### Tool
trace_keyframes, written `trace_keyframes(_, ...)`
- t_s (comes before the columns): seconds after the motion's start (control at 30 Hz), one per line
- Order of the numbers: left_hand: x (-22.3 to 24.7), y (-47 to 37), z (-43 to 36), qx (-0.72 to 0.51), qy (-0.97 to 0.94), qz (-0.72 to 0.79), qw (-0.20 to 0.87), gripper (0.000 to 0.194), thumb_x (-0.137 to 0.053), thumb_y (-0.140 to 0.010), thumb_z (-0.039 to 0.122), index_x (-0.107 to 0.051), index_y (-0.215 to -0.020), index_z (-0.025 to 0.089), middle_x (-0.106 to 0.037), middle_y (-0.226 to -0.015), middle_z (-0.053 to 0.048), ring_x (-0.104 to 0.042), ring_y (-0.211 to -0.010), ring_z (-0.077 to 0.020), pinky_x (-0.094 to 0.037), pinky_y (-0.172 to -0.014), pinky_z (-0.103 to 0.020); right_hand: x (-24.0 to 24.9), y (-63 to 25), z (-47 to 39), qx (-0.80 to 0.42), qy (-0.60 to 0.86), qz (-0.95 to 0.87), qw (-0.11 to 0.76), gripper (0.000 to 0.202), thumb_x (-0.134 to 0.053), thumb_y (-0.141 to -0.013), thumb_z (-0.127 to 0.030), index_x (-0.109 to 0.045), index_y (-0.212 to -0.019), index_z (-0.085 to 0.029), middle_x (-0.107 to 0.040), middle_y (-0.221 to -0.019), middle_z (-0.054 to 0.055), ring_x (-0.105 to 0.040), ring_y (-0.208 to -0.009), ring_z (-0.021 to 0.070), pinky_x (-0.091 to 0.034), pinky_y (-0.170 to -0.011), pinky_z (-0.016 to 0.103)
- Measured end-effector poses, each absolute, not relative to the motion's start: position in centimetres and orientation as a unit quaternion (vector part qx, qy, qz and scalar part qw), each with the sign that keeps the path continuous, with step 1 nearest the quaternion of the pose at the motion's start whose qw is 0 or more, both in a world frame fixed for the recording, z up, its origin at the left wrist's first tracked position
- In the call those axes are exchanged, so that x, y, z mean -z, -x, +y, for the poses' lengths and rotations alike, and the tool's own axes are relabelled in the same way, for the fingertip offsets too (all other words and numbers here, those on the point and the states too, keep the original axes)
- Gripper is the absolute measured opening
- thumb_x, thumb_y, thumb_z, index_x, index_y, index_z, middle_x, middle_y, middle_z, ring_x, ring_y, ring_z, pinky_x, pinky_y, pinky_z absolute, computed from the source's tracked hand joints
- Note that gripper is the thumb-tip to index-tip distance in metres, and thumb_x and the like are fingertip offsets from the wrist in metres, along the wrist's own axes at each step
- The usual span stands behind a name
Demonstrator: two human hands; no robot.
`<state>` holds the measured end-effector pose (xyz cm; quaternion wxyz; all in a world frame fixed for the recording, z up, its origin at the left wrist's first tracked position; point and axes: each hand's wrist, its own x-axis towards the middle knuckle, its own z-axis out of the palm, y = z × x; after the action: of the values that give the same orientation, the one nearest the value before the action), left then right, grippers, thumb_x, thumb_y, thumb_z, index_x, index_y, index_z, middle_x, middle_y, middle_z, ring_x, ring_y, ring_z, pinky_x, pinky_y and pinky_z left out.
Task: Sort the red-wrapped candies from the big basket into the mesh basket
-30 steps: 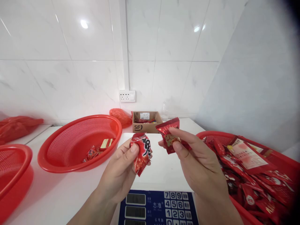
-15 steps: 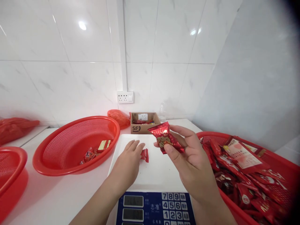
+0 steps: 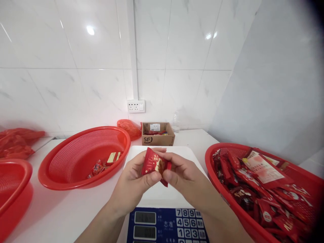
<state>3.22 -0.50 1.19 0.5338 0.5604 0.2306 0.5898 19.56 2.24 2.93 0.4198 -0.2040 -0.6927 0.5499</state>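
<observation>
A head-worn camera looks forward and down over the nearby scale [image 3: 165,199].

Light is reflected by a glossy film wrapper [image 3: 155,164] and polished wall tiles [image 3: 152,40]; shiny perforated plastic is seen in baskets [image 3: 65,163], thin crinkled plastic in bags [image 3: 129,129], matt cardboard in a box [image 3: 162,140], and a smooth finish on the scale pan [image 3: 164,199] and desk [image 3: 63,216].

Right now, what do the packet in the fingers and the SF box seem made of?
Packet: thin plastic or foil film, which one is unclear; slight sheen, flattened end. Box: probably cardboard, matte brown, with thin walls and printed lettering.
</observation>
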Motion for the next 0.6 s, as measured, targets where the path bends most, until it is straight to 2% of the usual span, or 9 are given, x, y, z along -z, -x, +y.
trace_keyframes(0.07, -1.28, -3.27, -0.42, -0.604, -0.544, 0.247, 0.527, 0.029, -0.080, -0.084, 0.037, -0.076, -0.112, 0.031, -0.071, -0.098, -0.002, -0.065, -0.084, -0.0157, -0.054, -0.082, -0.028, -2.85, -19.66, 2.11, -0.489, 0.228, -0.737, 0.408, 0.045, -0.077, -0.086, -0.037, -0.065, -0.130, -0.032, -0.067, -0.133, 0.002, -0.066, -0.109, 0.0200, -0.055, -0.093, 0.034)
trace_keyframes(0.17, -1.55, -3.44, -0.40, -0.608, -0.537, 0.265, 0.521, 0.020, -0.083, -0.082, 0.032, -0.078, -0.101, 0.029, -0.068, -0.088, 0.001, -0.062, -0.082, -0.0134, -0.051, -0.078, -0.023, -2.85, -19.68, 2.01, -0.396, 0.244, -0.783, 0.413, 0.050, -0.078, -0.086, -0.024, -0.062, -0.131, -0.036, -0.066, -0.134, -0.002, -0.059, -0.124, 0.0195, -0.047, -0.105, 0.034)
trace_keyframes(0.23, -1.67, -3.51, -0.46, -0.603, -0.533, 0.274, 0.527, 0.019, -0.084, -0.081, 0.032, -0.078, -0.098, 0.028, -0.066, -0.084, 0.002, -0.060, -0.079, -0.0123, -0.050, -0.075, -0.021, -2.98, -19.69, 2.00, -0.358, 0.250, -0.802, 0.408, 0.043, -0.075, -0.088, -0.022, -0.064, -0.127, -0.034, -0.067, -0.130, -0.002, -0.061, -0.120, 0.0189, -0.047, -0.104, 0.033)
trace_keyframes(0.33, -1.70, -3.48, -0.57, -0.594, -0.518, 0.285, 0.545, 0.028, -0.084, -0.080, 0.036, -0.077, -0.106, 0.031, -0.067, -0.086, 0.001, -0.062, -0.082, -0.0134, -0.052, -0.078, -0.023, -3.31, -19.84, 1.90, -0.333, 0.267, -0.816, 0.389, 0.035, -0.071, -0.092, -0.025, -0.064, -0.126, -0.028, -0.069, -0.121, 0.001, -0.064, -0.108, 0.0196, -0.050, -0.096, 0.034)
trace_keyframes(0.43, -1.69, -3.36, -0.56, -0.600, -0.523, 0.309, 0.521, 0.024, -0.087, -0.076, 0.038, -0.079, -0.096, 0.027, -0.070, -0.106, -0.003, -0.064, -0.102, -0.0201, -0.051, -0.088, -0.028, -3.60, -20.01, 1.70, -0.323, 0.269, -0.821, 0.387, 0.026, -0.067, -0.095, -0.030, -0.066, -0.120, -0.023, -0.070, -0.113, 0.003, -0.064, -0.099, 0.0194, -0.050, -0.089, 0.033)
trace_keyframes(0.5, -1.71, -3.32, -0.47, -0.606, -0.532, 0.325, 0.495, 0.020, -0.088, -0.075, 0.038, -0.078, -0.086, 0.024, -0.069, -0.117, -0.006, -0.060, -0.120, -0.0267, -0.048, -0.097, -0.031, -3.69, -20.07, 1.62, -0.319, 0.263, -0.823, 0.389, 0.016, -0.065, -0.097, -0.031, -0.067, -0.109, -0.021, -0.070, -0.105, 0.003, -0.064, -0.094, 0.0190, -0.050, -0.084, 0.032)
trace_keyframes(0.6, -1.75, -3.33, -0.38, -0.605, -0.539, 0.330, 0.484, 0.018, -0.088, -0.075, 0.033, -0.078, -0.086, 0.024, -0.068, -0.120, -0.007, -0.054, -0.130, -0.0306, -0.044, -0.107, -0.036, -3.69, -20.07, 1.71, -0.308, 0.254, -0.829, 0.393, 0.011, -0.063, -0.099, -0.031, -0.065, -0.101, -0.020, -0.068, -0.102, 0.004, -0.064, -0.095, 0.0194, -0.051, -0.083, 0.031)
